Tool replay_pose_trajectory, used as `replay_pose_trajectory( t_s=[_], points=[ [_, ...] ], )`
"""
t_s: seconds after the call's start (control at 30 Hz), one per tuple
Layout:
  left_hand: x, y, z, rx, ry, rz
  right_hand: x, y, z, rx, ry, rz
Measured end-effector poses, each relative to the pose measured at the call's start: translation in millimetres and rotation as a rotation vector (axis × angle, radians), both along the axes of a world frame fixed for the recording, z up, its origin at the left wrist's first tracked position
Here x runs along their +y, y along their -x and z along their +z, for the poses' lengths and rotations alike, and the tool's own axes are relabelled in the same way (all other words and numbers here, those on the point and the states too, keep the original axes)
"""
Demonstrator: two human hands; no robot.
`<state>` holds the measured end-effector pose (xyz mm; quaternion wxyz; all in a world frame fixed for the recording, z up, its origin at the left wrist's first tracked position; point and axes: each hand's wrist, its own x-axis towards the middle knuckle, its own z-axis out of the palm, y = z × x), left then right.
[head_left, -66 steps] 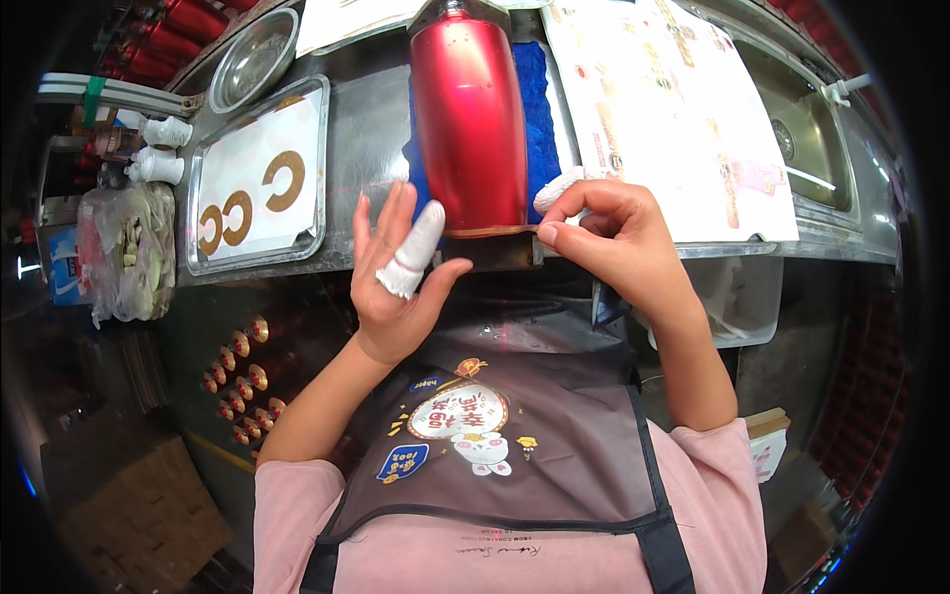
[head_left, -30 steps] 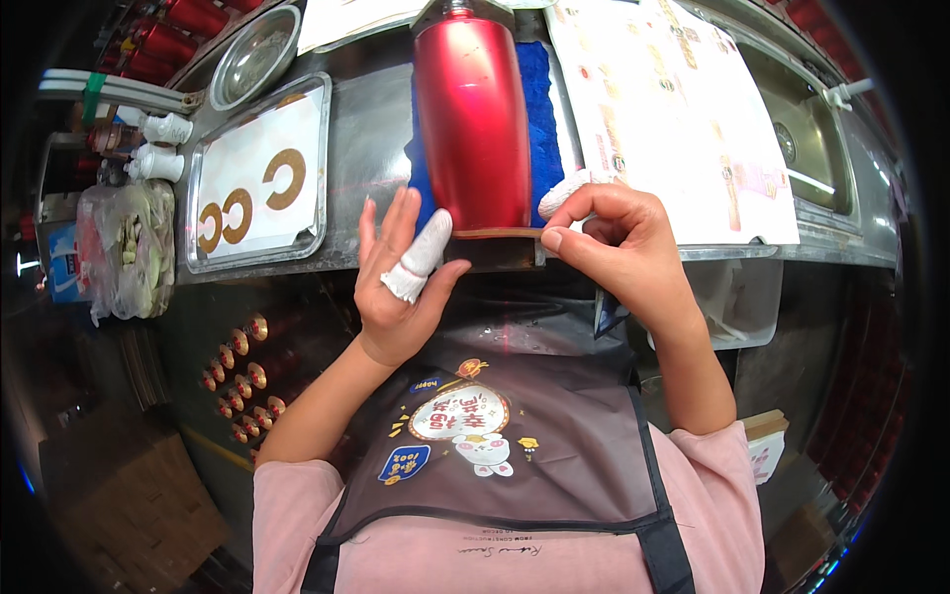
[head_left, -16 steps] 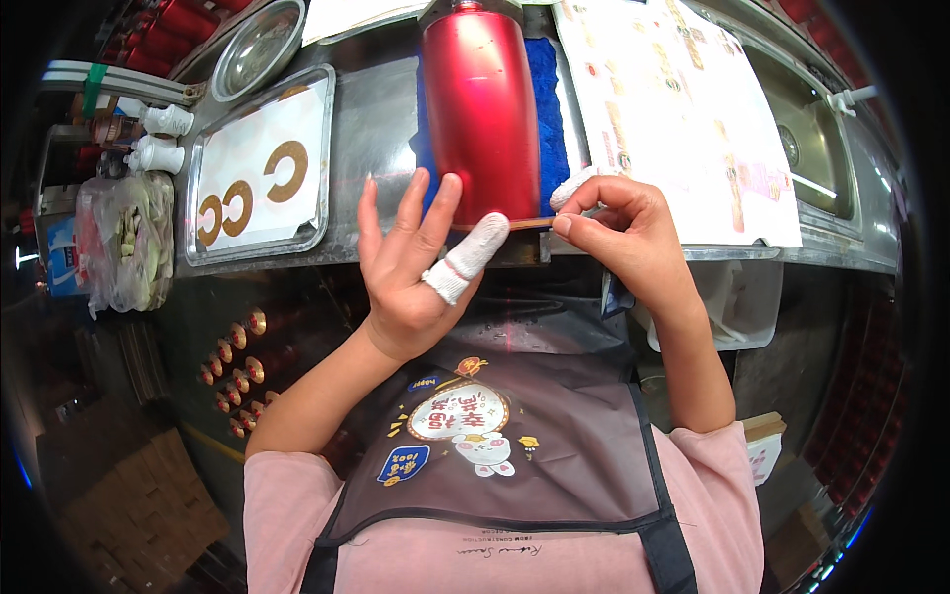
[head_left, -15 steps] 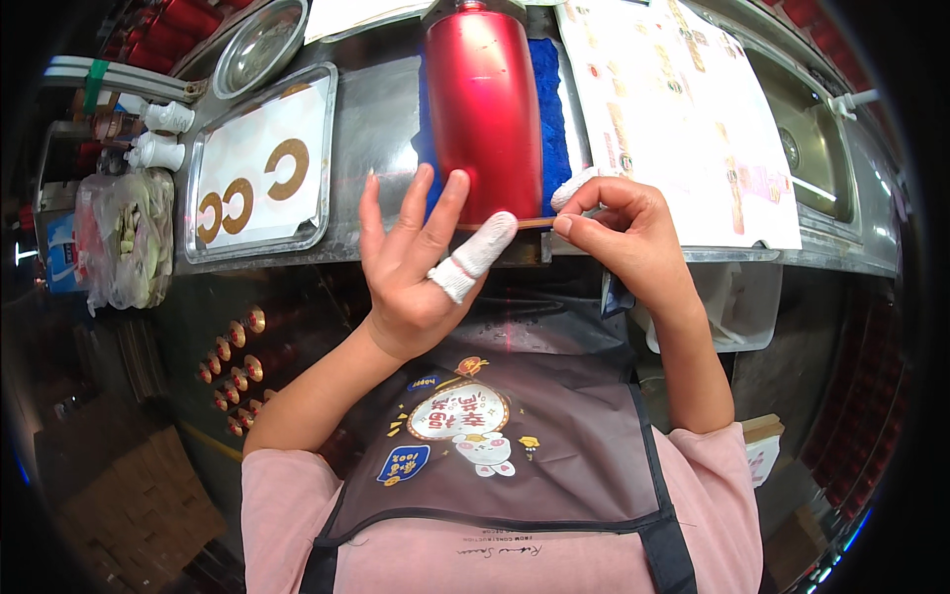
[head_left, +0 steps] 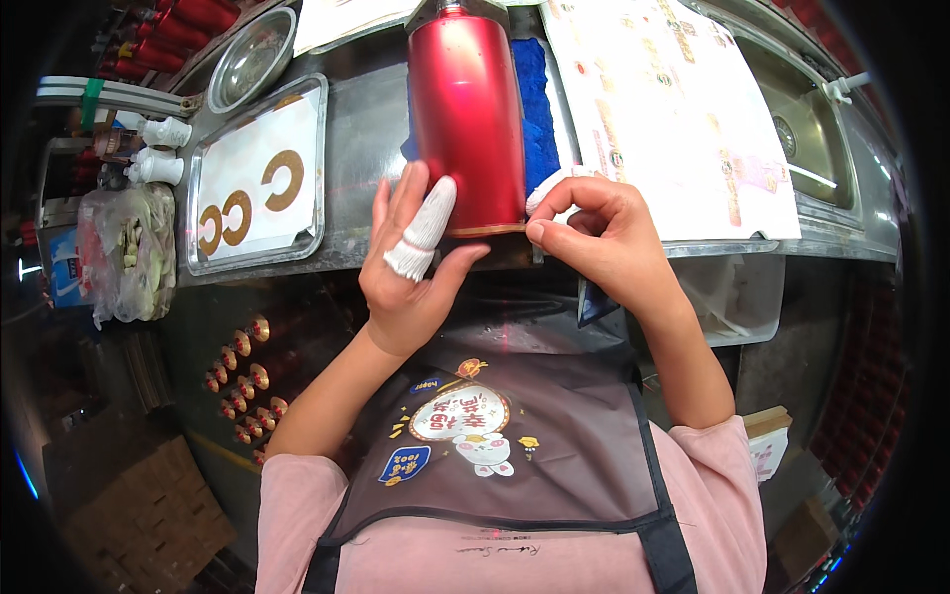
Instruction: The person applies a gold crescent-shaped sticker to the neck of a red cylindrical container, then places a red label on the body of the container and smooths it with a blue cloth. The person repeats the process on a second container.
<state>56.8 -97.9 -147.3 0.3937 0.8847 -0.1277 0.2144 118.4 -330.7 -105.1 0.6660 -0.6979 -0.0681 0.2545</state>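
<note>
A glossy red bottle lies on a blue cloth, its base end toward me. Along that base edge runs a thin gold-brown strip. My left hand rests open against the bottle's lower left side, fingers pointing up along it and thumb stretched toward the base. A white finger cot covers its index finger. At the base's right corner, my right hand pinches the strip's end between thumb and index finger; the exact contact is partly hidden. White covering also shows on a finger of this hand.
To the left, a metal tray carries white paper with C-shaped gold-brown pieces; a metal bowl stands behind it. Printed white sheets lie right of the bottle, beside a sink. A plastic bag sits far left.
The bottle now appears slightly further left. My left hand has shifted from the base edge to the bottle's left side, its thumb now showing. The strip lies closer along the base at the right.
</note>
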Motion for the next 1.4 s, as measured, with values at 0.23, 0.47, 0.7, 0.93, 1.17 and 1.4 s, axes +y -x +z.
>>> replay_pose_trajectory(
  t_s=[0.23, 0.47, 0.7, 0.93, 1.17, 1.4],
  points=[
    [15.6, 23.7, -6.2, -0.004, -0.114, -0.042, 5.7, 1.5, -5.7, 0.035, 0.0, -0.094],
    [13.3, 16.1, 1.0, -0.039, -0.219, -0.058, 31.3, 12.8, -16.9, -0.444, 0.274, -0.2],
    [7.8, 4.7, 15.9, -0.136, -0.344, -0.08, 19.6, 10.5, -19.0, -0.156, 0.129, -0.152],
    [-13.8, -8.8, 26.8, -0.254, -0.513, -0.072, 18.6, 17.5, -29.7, -0.124, -0.099, -0.203],
    [-9.7, -21.7, 11.2, -0.005, -0.014, -0.007, 22.5, 36.7, -21.5, -0.213, 0.036, -0.228],
    [2.8, 3.0, -7.1, 0.102, 0.114, 0.024, 48.0, 37.5, -10.3, -0.549, 0.244, -0.342]
  ],
)
